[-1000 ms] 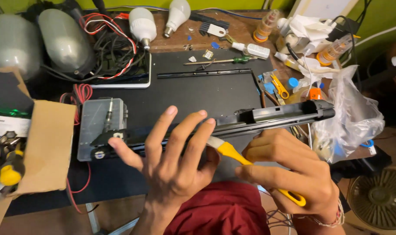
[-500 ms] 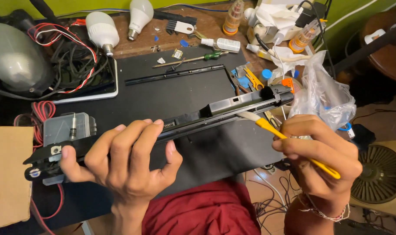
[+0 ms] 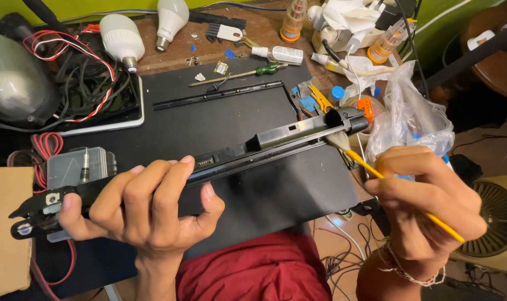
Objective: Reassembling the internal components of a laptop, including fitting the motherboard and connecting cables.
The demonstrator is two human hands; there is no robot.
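Left hand (image 3: 145, 209): fingers wrapped over the long black hinge bar (image 3: 209, 161), just left of its middle.
Right hand (image 3: 426, 209): pinching the yellow-handled brush (image 3: 398, 189), bristles touching the bar's far right end.
Technique: light strokes; steady the bar above the black mat (image 3: 209, 122).

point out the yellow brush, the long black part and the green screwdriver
yellow brush (image 3: 401, 192), head view, on the yellow handle just left of the right hand
long black part (image 3: 281, 139), head view, on its upper face near the middle
green screwdriver (image 3: 267, 69), head view, on the green grip
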